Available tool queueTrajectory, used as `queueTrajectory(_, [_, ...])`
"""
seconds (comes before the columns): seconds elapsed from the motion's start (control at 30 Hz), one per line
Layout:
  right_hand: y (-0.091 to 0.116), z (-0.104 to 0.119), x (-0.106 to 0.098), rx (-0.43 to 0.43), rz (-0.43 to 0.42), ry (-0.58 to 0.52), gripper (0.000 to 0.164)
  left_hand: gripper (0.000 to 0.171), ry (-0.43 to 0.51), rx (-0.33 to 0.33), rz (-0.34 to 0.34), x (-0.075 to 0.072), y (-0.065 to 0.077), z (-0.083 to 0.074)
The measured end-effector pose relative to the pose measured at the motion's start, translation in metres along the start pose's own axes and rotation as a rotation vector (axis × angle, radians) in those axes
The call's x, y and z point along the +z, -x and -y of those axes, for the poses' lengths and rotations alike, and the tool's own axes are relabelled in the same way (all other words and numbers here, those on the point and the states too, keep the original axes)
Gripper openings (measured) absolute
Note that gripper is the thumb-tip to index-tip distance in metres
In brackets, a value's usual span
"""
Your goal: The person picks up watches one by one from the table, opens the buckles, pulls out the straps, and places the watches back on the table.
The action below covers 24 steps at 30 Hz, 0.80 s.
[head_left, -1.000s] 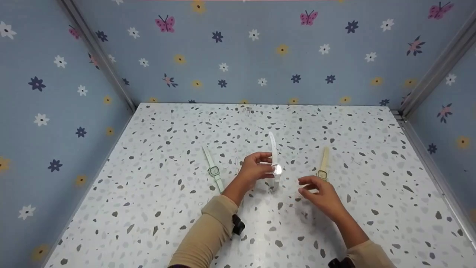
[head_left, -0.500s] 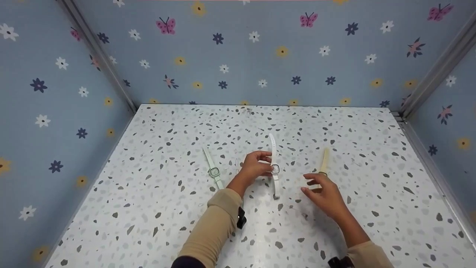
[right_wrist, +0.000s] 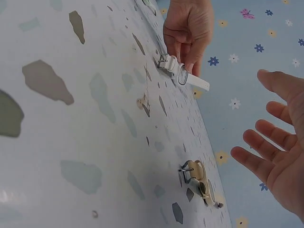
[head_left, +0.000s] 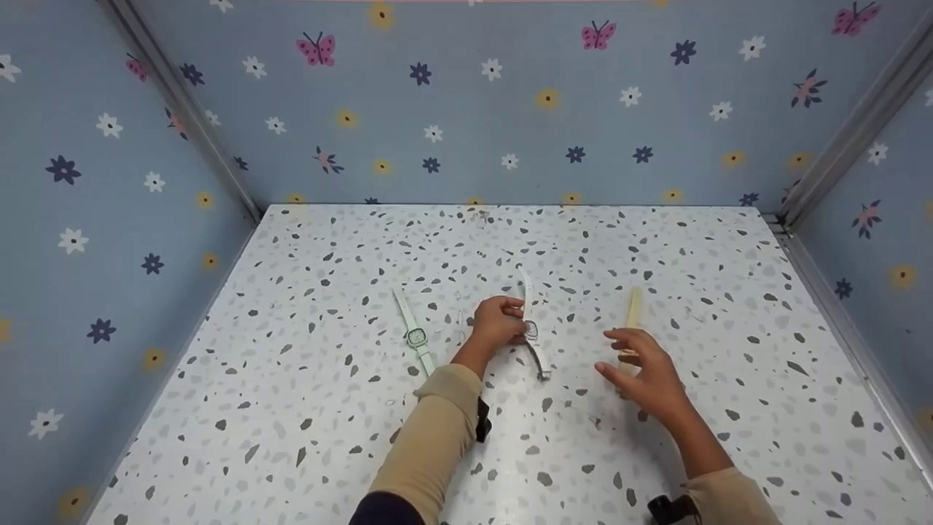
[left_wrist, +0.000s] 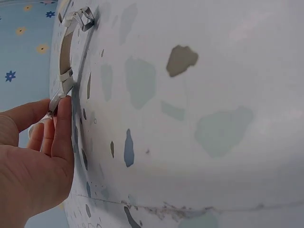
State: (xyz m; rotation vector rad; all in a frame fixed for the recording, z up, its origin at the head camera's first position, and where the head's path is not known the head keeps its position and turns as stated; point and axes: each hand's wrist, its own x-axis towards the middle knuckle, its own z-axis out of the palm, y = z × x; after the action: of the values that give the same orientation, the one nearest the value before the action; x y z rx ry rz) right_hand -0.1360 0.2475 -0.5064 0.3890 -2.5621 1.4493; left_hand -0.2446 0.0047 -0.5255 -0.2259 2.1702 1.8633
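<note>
My left hand (head_left: 497, 322) pinches a white wristwatch (head_left: 532, 332) by its case, low over the middle of the table. In the left wrist view the watch's strap and buckle (left_wrist: 85, 19) stretch out beyond the fingertips. My right hand (head_left: 651, 375) is held with fingers spread and nothing in its grasp, above a yellow wristwatch (head_left: 634, 310). That watch's case is hidden behind the hand in the head view; the right wrist view shows the yellow strap (right_wrist: 195, 173) and buckle lying on the table. A light green wristwatch (head_left: 416, 337) lies left of my left hand.
The white speckled table (head_left: 328, 437) is bordered by blue flowered panels (head_left: 466, 95) at the back and both sides. Metal corner posts (head_left: 182, 109) stand where the panels meet.
The left hand has lowered the white watch slightly and turned it, its buckle end swinging right. The right hand has risen a little over the yellow watch, its fingers spreading wider.
</note>
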Motion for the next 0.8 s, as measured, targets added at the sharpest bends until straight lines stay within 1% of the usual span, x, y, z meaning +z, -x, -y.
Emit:
queueTrajectory(0.1, [0.0,-0.001,-0.001,0.014,-0.007,-0.009,0.047,0.037,-0.042,0.023,-0.045,0.004,0.0,0.0])
queueTrajectory(0.2, [-0.001,-0.001,0.0,0.019,-0.004,-0.02,0.047,0.028,-0.203,0.081,-0.096,0.007,0.0,-0.001])
queueTrajectory(0.27, [-0.001,-0.001,0.001,0.019,0.001,-0.025,0.047,0.023,-0.329,0.114,-0.125,0.009,0.0,-0.003])
queueTrajectory(0.33, [-0.001,0.0,0.001,0.021,0.003,-0.026,0.047,0.019,-0.441,0.133,-0.147,0.011,0.0,-0.004])
queueTrajectory(0.37, [-0.001,0.0,0.001,0.023,0.003,-0.024,0.047,0.018,-0.469,0.135,-0.15,0.012,0.0,-0.005])
queueTrajectory(0.43, [-0.002,0.0,0.001,0.025,0.001,-0.022,0.047,0.017,-0.519,0.142,-0.153,0.013,0.0,-0.006])
queueTrajectory(0.53, [-0.001,0.0,0.001,0.026,-0.001,-0.026,0.046,0.016,-0.566,0.161,-0.153,0.014,0.0,-0.006])
queueTrajectory(0.7, [0.001,-0.001,0.001,0.016,-0.008,-0.032,0.046,0.021,-0.622,0.224,-0.153,0.014,0.003,-0.003])
queueTrajectory(0.8, [0.003,-0.002,0.001,0.004,-0.018,-0.015,0.045,0.021,-0.661,0.257,-0.149,0.011,0.007,-0.002])
